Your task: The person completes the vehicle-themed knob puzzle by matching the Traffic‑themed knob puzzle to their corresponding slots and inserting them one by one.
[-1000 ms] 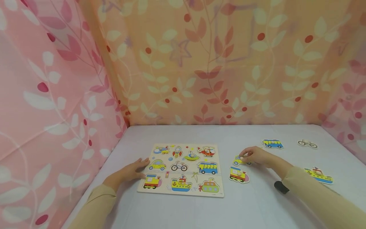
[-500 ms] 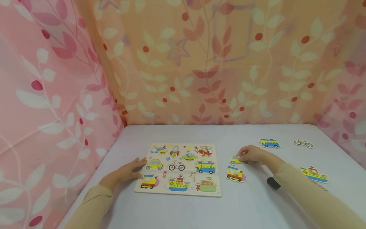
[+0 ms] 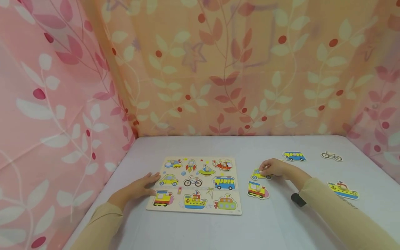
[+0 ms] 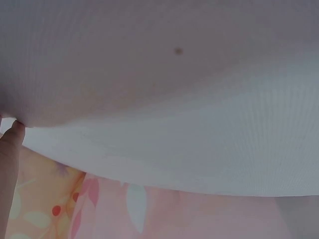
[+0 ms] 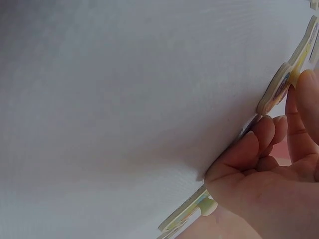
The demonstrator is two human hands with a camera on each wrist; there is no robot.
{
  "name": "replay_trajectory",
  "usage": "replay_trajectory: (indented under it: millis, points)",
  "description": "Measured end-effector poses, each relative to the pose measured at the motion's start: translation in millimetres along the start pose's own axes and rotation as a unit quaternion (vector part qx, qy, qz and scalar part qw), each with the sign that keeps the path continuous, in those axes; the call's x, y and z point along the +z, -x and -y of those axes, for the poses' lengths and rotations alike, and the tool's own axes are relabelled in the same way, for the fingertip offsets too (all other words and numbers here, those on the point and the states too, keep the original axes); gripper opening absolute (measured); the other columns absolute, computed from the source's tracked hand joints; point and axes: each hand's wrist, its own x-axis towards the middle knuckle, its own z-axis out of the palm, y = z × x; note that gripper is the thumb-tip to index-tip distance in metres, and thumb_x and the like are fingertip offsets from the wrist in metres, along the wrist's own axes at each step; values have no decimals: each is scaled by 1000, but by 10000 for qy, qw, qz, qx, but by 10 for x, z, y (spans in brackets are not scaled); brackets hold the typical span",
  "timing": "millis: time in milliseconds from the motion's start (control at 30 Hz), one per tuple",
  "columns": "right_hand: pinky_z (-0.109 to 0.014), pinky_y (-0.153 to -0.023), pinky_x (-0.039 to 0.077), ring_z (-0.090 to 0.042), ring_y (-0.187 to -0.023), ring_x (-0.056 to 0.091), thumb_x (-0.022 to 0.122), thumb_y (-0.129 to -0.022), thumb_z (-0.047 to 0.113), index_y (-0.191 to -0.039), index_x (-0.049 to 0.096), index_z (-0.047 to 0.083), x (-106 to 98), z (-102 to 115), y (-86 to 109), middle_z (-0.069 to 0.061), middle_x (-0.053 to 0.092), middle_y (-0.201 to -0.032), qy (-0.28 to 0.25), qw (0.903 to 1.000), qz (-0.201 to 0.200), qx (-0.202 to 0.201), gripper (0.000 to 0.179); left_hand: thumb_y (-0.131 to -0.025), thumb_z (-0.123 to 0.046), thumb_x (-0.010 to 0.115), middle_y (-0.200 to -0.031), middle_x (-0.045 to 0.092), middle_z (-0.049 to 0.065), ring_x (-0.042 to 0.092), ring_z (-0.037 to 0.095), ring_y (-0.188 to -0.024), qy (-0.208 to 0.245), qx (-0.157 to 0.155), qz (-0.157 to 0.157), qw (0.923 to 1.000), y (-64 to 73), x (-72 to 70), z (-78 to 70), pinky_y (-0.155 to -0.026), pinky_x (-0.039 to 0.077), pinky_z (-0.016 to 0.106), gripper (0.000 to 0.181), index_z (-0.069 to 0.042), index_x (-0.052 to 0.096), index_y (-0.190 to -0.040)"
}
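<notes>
My right hand (image 3: 276,167) pinches the knob of a yellow-and-blue car puzzle piece (image 3: 257,174), which lies close over the white table, right of the puzzle board (image 3: 200,210). In the right wrist view, thumb and fingertip meet at the knob of this car piece (image 5: 279,87), seen edge-on. My left hand (image 3: 137,187) rests at the board's left edge with fingers spread and relaxed; only a finger (image 4: 12,144) shows in its wrist view. Knobbed plane (image 3: 173,164), rocket (image 3: 190,166), saucer (image 3: 207,170) and helicopter (image 3: 223,165) pieces sit in the board's top part. Pictures of vehicles fill the lower rows.
A train piece (image 3: 258,190) lies just in front of the car. Further right are bus (image 3: 294,156), bicycle (image 3: 331,156) and boat (image 3: 343,190) pieces. Another knobbed piece (image 5: 187,211) shows beside the right hand in its wrist view. Floral curtains (image 3: 193,86) enclose the table.
The head view has shifted slightly. Both hands keep their places, the right one still pinching the car piece's knob and the left one at the board's edge.
</notes>
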Motion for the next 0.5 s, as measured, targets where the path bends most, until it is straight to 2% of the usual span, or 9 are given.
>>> replay_trajectory:
  millis: [233,500]
  points:
    - [-31,-67,37,-22,-84,47,69,-91,17,-99,65,5,6,7,-15,-8,54,-95,8,10000,29,-36,15,-83,-32,75,-157,23,20,11,45,-144,-48,0,-34,10000,6,-22,16,-108,15,68,78,-13,39,-149]
    - [-31,-69,39,-23,-87,48,69,-91,17,-101,66,4,8,-26,2,-10,56,-99,-123,9999,-99,47,17,-84,-31,74,-158,23,15,11,42,-145,65,-48,-11,10000,-16,11,44,-110,15,67,75,-16,40,-149]
